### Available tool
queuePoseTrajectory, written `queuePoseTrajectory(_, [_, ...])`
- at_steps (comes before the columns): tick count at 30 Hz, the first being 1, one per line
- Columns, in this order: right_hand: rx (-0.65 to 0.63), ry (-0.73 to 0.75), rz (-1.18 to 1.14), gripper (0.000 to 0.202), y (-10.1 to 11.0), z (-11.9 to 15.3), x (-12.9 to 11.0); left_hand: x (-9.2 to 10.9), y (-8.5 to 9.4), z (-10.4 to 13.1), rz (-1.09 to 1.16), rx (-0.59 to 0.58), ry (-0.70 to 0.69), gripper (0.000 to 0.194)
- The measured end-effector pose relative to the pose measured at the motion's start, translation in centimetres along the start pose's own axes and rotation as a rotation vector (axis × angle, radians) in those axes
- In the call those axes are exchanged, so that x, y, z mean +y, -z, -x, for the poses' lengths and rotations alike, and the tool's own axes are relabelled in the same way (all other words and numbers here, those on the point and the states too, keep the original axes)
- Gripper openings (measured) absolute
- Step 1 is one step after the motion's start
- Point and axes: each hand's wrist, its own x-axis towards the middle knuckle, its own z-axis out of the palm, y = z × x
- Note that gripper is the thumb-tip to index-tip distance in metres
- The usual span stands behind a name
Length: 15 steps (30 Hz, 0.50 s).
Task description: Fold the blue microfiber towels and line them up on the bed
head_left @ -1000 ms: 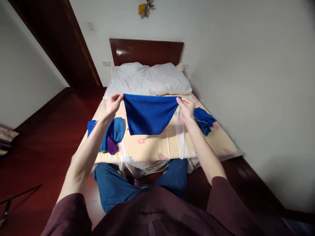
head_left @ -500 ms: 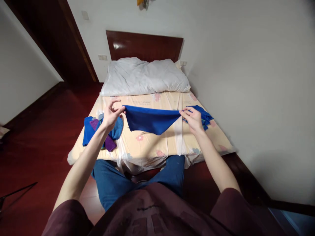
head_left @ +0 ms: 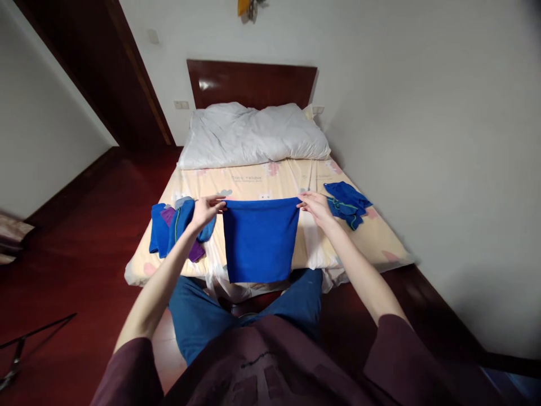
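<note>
Two hands hold blue cloth (head_left: 258,242) — hanging vertically.

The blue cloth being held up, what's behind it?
Behind the blue cloth, pinched at its top corners by the left hand and right hand, lies the flower-print sheet at the bed's foot edge. That strip of sheet and edge is hidden.

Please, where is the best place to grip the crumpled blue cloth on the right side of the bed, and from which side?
Probably the raised fold at the top of the crumpled blue cloth, pinched from above. It lies bunched on the bed sheet, so its edges are tucked and hard to find.
</note>
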Motion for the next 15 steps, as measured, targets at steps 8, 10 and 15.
queuePoseTrajectory(8, [0.111, 0.439, 0.009, 0.050, -3.7, -4.7, -0.4, 0.2, 0.6, -3.6, -0.039, 0.192, -0.257, 0.053])
queuePoseTrajectory(10, [0.098, 0.517, 0.011, 0.051, -2.8, -4.1, -0.1, 0.3, 1.2, -2.3, -0.146, 0.223, -0.363, 0.042])
queuePoseTrajectory(15, [0.040, 0.398, 0.103, 0.050, -0.4, 0.4, 7.9, -7.2, 0.6, 4.4, -0.314, 0.166, -0.267, 0.035])
